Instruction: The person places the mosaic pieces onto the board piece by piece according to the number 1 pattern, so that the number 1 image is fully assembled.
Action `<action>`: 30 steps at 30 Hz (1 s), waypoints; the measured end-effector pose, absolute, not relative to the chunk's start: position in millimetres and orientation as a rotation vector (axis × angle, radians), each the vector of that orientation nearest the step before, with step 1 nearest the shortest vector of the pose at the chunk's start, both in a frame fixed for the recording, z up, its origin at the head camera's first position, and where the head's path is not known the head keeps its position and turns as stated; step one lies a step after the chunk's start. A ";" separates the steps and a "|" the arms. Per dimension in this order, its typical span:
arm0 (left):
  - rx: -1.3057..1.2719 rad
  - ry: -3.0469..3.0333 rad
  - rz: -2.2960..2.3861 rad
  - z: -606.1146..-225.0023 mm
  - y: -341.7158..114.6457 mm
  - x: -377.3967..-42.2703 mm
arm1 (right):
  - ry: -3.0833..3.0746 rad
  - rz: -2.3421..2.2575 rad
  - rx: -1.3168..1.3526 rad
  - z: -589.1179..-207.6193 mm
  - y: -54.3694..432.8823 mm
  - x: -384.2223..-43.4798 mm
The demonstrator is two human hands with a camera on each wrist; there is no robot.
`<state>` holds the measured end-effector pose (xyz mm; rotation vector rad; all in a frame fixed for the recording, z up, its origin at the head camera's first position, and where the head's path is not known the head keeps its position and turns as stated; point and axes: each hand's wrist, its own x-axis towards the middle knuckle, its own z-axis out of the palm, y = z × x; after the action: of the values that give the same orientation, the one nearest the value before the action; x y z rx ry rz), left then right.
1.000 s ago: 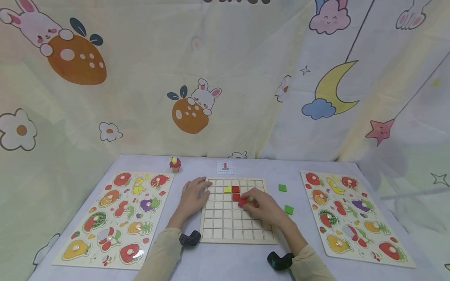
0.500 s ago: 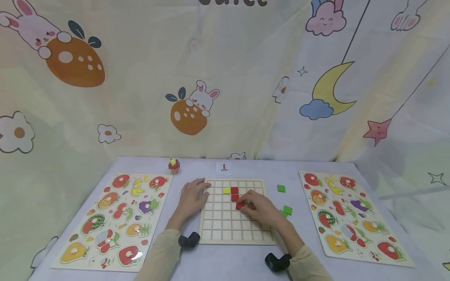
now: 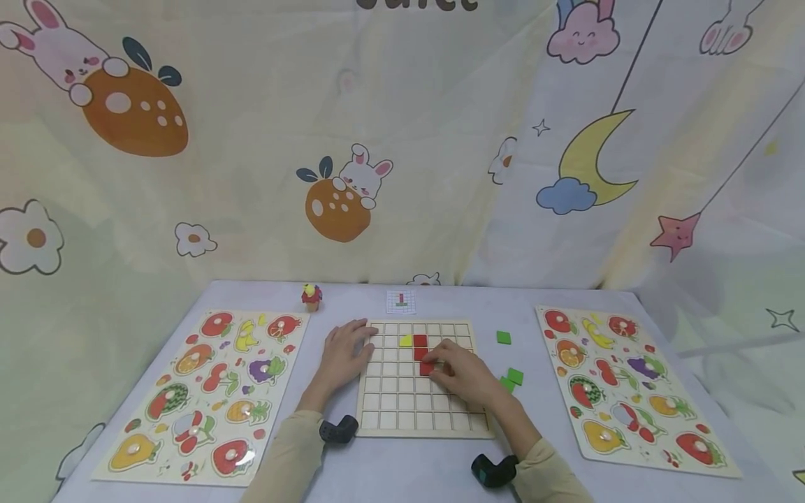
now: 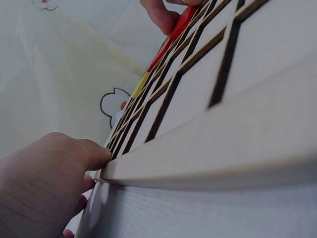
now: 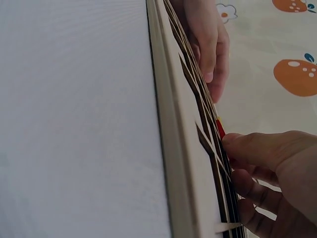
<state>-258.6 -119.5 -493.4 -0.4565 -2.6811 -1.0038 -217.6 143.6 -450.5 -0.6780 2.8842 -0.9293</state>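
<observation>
A wooden grid board point(image 3: 405, 402) lies on the table between both hands. My left hand point(image 3: 342, 356) rests along its upper left edge with the fingers extended. In the left wrist view the left thumb point(image 4: 96, 154) touches the frame. My right hand point(image 3: 468, 374) pinches a red square tile point(image 3: 425, 368) between thumb and fingertips, low at the grid. The held tile is partly hidden by the fingers. Just above it, two more red tiles point(image 3: 419, 347) sit in one column, with a yellow tile point(image 3: 405, 341) left of the upper one.
Several green tiles point(image 3: 504, 337) lie right of the board. Behind it are a small card with a grid pattern point(image 3: 400, 302) and a parrot-like figurine point(image 3: 311, 297). Fruit puzzle boards flank it on the left point(image 3: 214, 412) and right point(image 3: 619, 416).
My right hand has brought the red tile slightly left and down, under the column of red tiles. The left hand stays in place on the board. The head view has shifted slightly.
</observation>
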 end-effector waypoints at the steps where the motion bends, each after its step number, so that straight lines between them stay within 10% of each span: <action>1: -0.455 -2.682 -1.001 -493.1 -119.3 -258.8 | 2.885 -0.928 -0.668 -450.4 143.3 -217.6; 30: -0.429 -2.695 -0.997 -495.2 -119.0 -260.0 | 2.907 -0.920 -0.680 -452.7 137.3 -216.1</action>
<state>-260.0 -119.0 -495.2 -0.4289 -2.6947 -0.9971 -216.1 137.3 -452.7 -0.6802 2.9075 -0.9199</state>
